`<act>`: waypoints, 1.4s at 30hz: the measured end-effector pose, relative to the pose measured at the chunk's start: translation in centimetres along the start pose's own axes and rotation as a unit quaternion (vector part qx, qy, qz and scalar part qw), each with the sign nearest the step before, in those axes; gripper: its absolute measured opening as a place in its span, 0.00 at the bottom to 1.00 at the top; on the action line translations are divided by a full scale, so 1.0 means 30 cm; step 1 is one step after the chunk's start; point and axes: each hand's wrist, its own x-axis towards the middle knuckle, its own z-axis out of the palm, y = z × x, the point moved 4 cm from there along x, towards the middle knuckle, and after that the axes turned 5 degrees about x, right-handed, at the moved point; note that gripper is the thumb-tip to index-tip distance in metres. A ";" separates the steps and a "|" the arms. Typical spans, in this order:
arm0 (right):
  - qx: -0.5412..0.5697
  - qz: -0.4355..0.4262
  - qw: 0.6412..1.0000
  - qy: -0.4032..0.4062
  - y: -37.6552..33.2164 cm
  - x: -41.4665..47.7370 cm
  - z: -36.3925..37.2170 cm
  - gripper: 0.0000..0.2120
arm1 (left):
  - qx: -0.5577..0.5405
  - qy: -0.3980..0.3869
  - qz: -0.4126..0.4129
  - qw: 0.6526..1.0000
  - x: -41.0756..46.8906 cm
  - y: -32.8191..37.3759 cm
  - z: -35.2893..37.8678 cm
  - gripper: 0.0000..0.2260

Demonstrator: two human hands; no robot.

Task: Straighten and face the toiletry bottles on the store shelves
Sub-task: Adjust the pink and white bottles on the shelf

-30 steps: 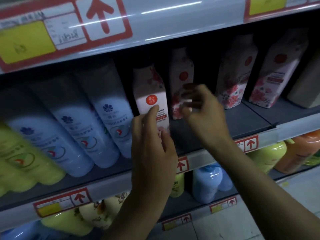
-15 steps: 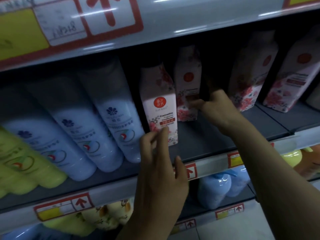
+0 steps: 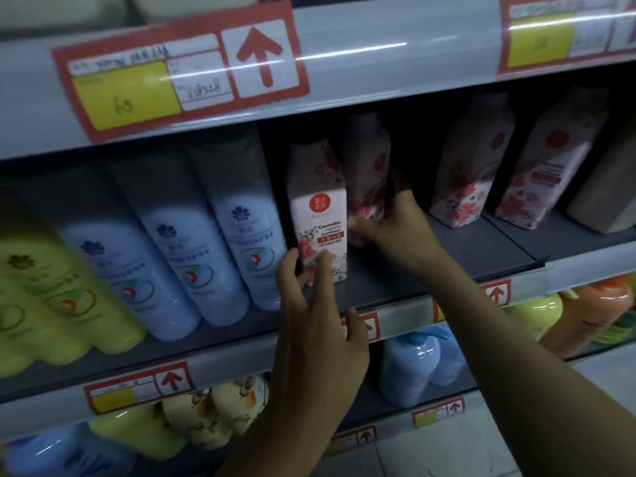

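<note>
A white floral Camellia conditioner bottle (image 3: 318, 208) stands near the front of the middle shelf (image 3: 447, 263), its label facing out. My left hand (image 3: 316, 325) touches its lower edge with thumb and fingertips, fingers spread. Behind it to the right stands a second floral bottle (image 3: 368, 170), and my right hand (image 3: 395, 222) grips its base. Two more floral bottles (image 3: 471, 160) (image 3: 550, 166) stand further right, deeper on the shelf.
Three pale blue bottles (image 3: 179, 256) lean in a row left of the Camellia bottle, with yellow-green ones (image 3: 44, 297) beyond. The shelf below holds blue (image 3: 420, 366), green and orange bottles (image 3: 592, 311). Red price tags (image 3: 179, 74) line the shelf rails.
My right hand reached deeper and closed on the rear floral bottle's base. My left hand slid down from the front bottle's face to its lower edge. The view shifted upward.
</note>
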 end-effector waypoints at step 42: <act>-0.083 -0.028 0.990 0.109 -0.040 -0.061 -0.301 0.14 | -0.258 -0.010 -0.042 0.965 0.085 0.214 0.198 0.21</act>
